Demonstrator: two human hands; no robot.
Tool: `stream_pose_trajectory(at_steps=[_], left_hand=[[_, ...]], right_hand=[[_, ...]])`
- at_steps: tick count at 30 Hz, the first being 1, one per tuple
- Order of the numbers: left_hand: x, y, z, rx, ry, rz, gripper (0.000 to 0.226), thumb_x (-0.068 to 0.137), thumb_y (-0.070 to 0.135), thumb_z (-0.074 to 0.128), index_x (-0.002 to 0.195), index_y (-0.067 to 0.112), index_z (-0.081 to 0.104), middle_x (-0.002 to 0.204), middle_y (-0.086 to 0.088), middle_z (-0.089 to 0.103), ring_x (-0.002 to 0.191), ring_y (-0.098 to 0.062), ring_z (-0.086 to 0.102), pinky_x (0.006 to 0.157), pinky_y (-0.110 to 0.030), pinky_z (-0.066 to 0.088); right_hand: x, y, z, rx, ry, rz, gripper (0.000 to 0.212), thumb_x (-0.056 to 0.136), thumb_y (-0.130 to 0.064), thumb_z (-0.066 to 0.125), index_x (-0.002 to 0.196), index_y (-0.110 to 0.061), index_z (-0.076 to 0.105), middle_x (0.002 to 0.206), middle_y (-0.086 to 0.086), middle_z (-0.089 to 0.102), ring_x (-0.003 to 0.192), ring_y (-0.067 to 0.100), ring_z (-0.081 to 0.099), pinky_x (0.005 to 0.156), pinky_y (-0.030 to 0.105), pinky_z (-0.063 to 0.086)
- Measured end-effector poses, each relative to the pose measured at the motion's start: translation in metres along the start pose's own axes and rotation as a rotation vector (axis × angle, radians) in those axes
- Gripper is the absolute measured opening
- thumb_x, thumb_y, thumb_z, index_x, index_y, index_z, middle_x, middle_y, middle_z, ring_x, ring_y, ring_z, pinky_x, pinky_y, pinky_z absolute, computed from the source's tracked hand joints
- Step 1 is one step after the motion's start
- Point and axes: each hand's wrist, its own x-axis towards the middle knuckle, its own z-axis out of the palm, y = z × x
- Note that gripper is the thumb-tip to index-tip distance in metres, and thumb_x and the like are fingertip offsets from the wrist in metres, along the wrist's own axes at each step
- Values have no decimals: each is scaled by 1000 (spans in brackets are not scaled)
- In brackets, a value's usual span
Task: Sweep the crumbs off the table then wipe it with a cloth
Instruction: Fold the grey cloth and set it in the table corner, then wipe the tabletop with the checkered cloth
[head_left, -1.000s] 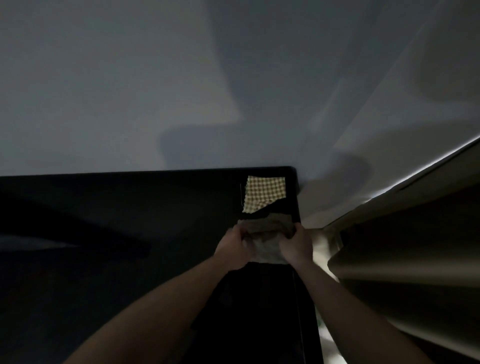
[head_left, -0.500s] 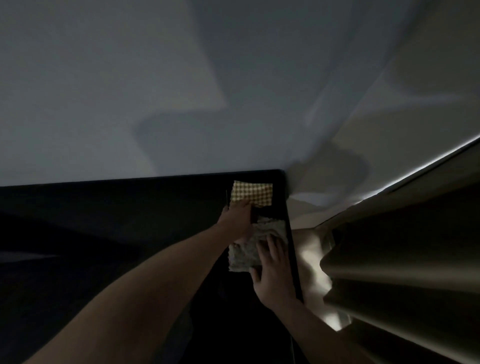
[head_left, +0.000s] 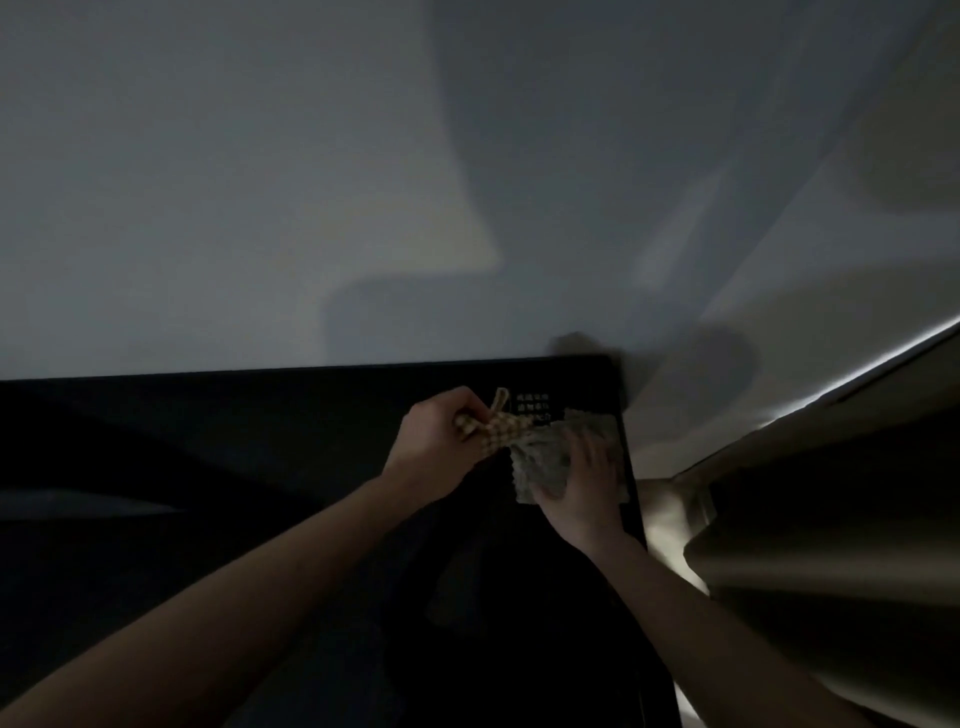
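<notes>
Far right corner of table (head_left: 260, 467): L hand (head_left: 436, 447) grips checked cloth (head_left: 498, 434), lifted; R hand (head_left: 584, 478) flat, fingers spread, on grey cloth (head_left: 540, 467). Step, prob.: choosing wiper. Next: start wiping.

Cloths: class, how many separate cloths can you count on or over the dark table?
2. The yellow checked cloth is gripped in the left hand; the grey textured cloth lies under the right hand. Darkness may hide others.
</notes>
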Motion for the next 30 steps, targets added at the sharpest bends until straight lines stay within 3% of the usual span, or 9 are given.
stream_pose_trajectory(at_steps=[5, 7, 9, 11, 15, 19, 24, 28, 30], left_hand=[[-51, -12, -53, -38, -140, 133, 41, 80, 27, 81, 116, 29, 63, 107, 15, 70, 96, 0, 69, 85, -25, 59], [-74, -21, -71, -45, -185, 143, 37, 80, 29, 81, 113, 30, 66, 106, 16, 71, 98, 1, 69, 87, -22, 57], [-99, -37, -85, -42, -213, 137, 29, 80, 32, 80, 107, 31, 69, 102, 16, 73, 96, 1, 69, 86, -24, 57], [-125, -62, -93, -39, -214, 97, 23, 81, 36, 79, 102, 32, 70, 97, 16, 74, 92, 2, 69, 84, -27, 58], [-177, -141, -105, -98, -244, -65, 13, 88, 40, 72, 99, 35, 68, 93, 15, 74, 85, 2, 71, 81, -28, 62], [-234, -230, -131, 96, -334, -77, 25, 89, 35, 70, 113, 37, 63, 115, 15, 66, 103, -2, 66, 93, -30, 58], [-295, -313, -160, 324, -417, -140, 47, 88, 41, 64, 134, 30, 56, 146, 11, 43, 130, -16, 53, 107, -29, 47], [-332, -362, -170, 424, -474, -259, 73, 89, 42, 61, 154, 26, 35, 165, -2, 17, 149, -28, 30, 117, -37, 40], [-351, -382, -171, 468, -445, -316, 81, 89, 42, 61, 159, 26, 23, 168, -3, 8, 152, -30, 20, 118, -40, 39]], right_hand=[[-35, -94, -50, 473, -310, -165, 106, 77, -60, 83, 161, -46, 20, 168, -17, 24, 152, 2, 28, 120, 32, 31], [-57, -122, -61, 430, -394, -244, 84, 79, -65, 78, 152, -47, 41, 153, -20, 49, 142, -2, 44, 114, 30, 39], [-84, -143, -57, 399, -444, -230, 35, 89, -51, 76, 121, -39, 69, 114, -18, 72, 109, -1, 66, 93, 29, 53], [-115, -159, -41, 405, -471, -151, 11, 94, -43, 72, 95, -32, 71, 90, -8, 73, 86, 8, 70, 76, 32, 54], [-180, -177, 6, 409, -451, 97, 2, 100, -32, 62, 101, -30, 64, 94, -9, 71, 81, -2, 67, 77, 28, 55], [-244, -166, 56, 422, -229, 382, 33, 102, -28, 56, 135, -27, 53, 116, -7, 70, 101, 11, 69, 96, 45, 58], [-291, -141, 75, 102, 101, 532, 46, 98, -10, 57, 143, -7, 48, 116, 28, 68, 104, 48, 66, 86, 48, 50], [-305, -129, 75, -187, 162, 401, 42, 85, 7, 46, 120, 9, 69, 117, 31, 70, 108, 54, 67, 89, 56, 56], [-308, -100, 103, -327, 51, 214, 48, 74, -6, 37, 93, 11, 78, 113, 29, 74, 103, 58, 69, 82, 64, 59]])
